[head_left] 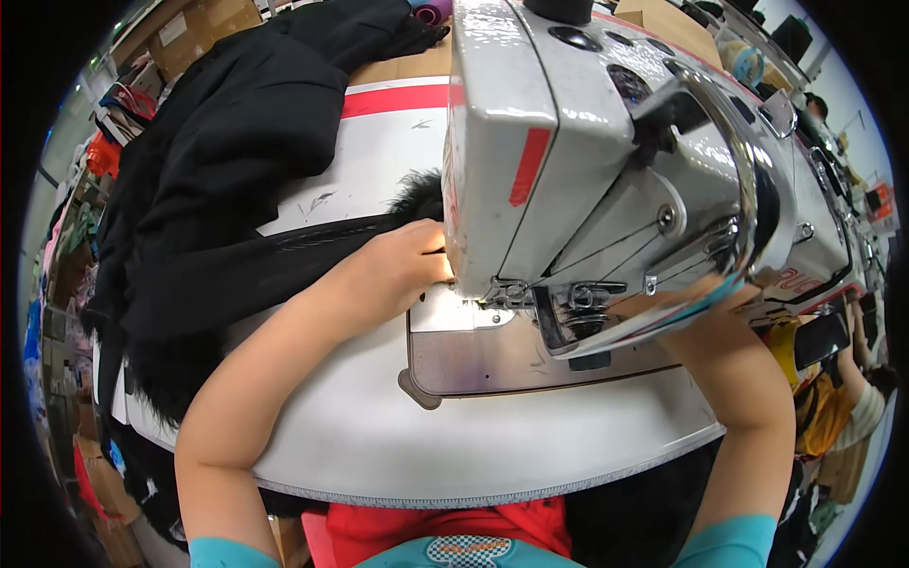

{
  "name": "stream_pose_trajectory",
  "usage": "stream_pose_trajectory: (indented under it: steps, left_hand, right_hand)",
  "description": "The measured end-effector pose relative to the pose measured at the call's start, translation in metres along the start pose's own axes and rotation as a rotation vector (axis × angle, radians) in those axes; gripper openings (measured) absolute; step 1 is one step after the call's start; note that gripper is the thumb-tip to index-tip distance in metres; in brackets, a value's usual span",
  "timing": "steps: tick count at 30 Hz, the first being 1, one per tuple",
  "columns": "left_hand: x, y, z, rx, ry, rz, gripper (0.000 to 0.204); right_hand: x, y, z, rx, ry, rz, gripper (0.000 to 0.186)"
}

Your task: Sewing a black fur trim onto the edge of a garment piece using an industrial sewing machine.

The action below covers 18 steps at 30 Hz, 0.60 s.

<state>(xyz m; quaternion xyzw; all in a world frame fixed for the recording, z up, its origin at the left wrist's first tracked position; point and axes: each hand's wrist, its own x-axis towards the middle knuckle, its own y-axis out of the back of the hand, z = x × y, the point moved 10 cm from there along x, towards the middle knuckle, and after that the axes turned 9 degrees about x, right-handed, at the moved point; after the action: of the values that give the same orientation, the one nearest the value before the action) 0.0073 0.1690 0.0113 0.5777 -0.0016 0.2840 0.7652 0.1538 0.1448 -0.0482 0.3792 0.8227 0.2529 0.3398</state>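
Observation:
A white sewing machine [502, 189] fills the middle and right of the view. My left hand [402, 270] is at the left side of its head, fingers curled and closed on black fabric [265, 270], with the fingertips partly hidden behind the machine. Black fluffy trim [418, 194] shows just beyond that hand. My right hand [644, 308] reaches in under the machine arm from the right; the machine parts and a pale flat piece with coloured edges [653, 322] cover its fingers. A metal bed plate [540, 369] lies below the presser area.
The large black garment [256, 114] is heaped over the left of the white table [379, 417]. A ruler strip [454, 500] follows the table's near edge. Cardboard boxes [204, 38] stand at the far left. A person in a striped sleeve [860, 412] is at the right.

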Motion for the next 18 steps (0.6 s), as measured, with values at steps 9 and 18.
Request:
stream_pose_trajectory:
  steps: [9, 18]
  left_hand:
    - [0.001, -0.005, -0.003, 0.124, -0.003, -0.016, 0.009]
    - [-0.024, 0.000, 0.042, 0.408, -0.077, 0.077, 0.014]
  right_hand:
    - [0.003, -0.006, -0.011, -0.039, 0.025, -0.019, 0.021]
    - [0.006, -0.029, -0.038, -0.205, 0.131, 0.017, 0.025]
